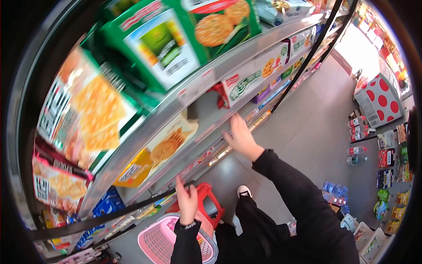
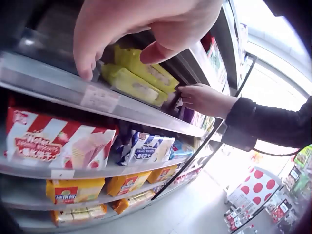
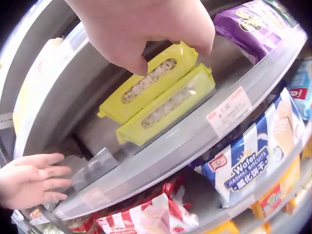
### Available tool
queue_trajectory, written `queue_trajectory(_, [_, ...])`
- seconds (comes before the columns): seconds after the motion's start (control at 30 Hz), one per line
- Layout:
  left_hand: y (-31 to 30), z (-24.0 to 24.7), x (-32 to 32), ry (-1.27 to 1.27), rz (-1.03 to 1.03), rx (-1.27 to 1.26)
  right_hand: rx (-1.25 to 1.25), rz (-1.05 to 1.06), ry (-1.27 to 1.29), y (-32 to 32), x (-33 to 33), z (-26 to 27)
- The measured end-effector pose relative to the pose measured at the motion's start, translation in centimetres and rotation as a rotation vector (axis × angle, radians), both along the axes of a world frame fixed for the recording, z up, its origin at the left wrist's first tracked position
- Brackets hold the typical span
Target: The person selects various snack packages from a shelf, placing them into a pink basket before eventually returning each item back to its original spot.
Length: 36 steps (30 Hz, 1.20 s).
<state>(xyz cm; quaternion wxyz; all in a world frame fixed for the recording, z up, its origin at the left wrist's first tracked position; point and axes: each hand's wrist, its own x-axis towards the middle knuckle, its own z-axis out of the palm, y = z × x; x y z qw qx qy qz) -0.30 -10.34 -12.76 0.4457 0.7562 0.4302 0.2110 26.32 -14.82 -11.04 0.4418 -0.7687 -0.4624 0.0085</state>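
The shelf (image 3: 185, 141) at chest height carries two yellow packs (image 3: 161, 95), lying side by side and touching, set a little back from its front rail. A purple bag (image 3: 248, 24) sits just beside them. The right hand (image 3: 141, 29) hangs over the rear pack with its fingers bent down onto it; whether its grip has closed on the pack I cannot tell. The left hand (image 3: 29, 180) rests further along the same shelf, its grip apart and its fingers straight against the front rail.

The shelf below holds a blue-and-white wafer bag (image 3: 248, 161) and red-and-white wafer packs (image 2: 53, 141), and yellow boxes (image 2: 73, 190) stand lower still. Green cracker boxes (image 1: 154, 39) fill the shelf overhead.

A pink basket (image 1: 154, 240) sits low by the person's legs, under the left arm; what lies in it cannot be made out.

A grey tiled floor (image 1: 307, 123) runs down the aisle. Across it stand a white box with red dots (image 1: 380, 99) and a few bottles (image 1: 358, 149) near a rack of small packets.
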Motion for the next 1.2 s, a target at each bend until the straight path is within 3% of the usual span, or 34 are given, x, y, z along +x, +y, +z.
queue_trajectory(0.07, [1.5, 0.4, 5.1, 0.018, -0.001, 0.367, -0.022, -0.118, -0.138, 1.3, 3.2, -0.5])
queue_trajectory(0.2, [4.6, -0.4, 11.5, 0.231, -0.036, 0.421, -0.073, 0.055, -0.186, 2.8, 6.6, -1.2])
queue_trajectory(0.27, [5.1, 0.3, 14.0, 0.098, -0.041, 0.445, -0.062, 0.06, 0.152, 3.9, 7.0, -0.1])
queue_trajectory(0.33, [6.1, -1.3, 14.8, 0.105, -0.045, 0.5, -0.061, 0.081, 0.132, 5.0, 8.0, -1.8])
queue_trajectory(0.4, [7.1, -2.3, 14.8, 0.732, -0.21, 0.784, -0.105, 0.166, 0.267, 5.9, 8.6, -2.5])
queue_trajectory(0.43, [7.3, -2.5, 15.0, 0.737, -0.219, 0.786, -0.213, 0.094, -0.025, 6.1, 8.9, -2.6])
queue_trajectory(1.2, [7.4, -1.3, 14.1, -0.286, 0.224, -0.035, 0.124, 0.016, 0.241, 4.4, 9.5, -2.9])
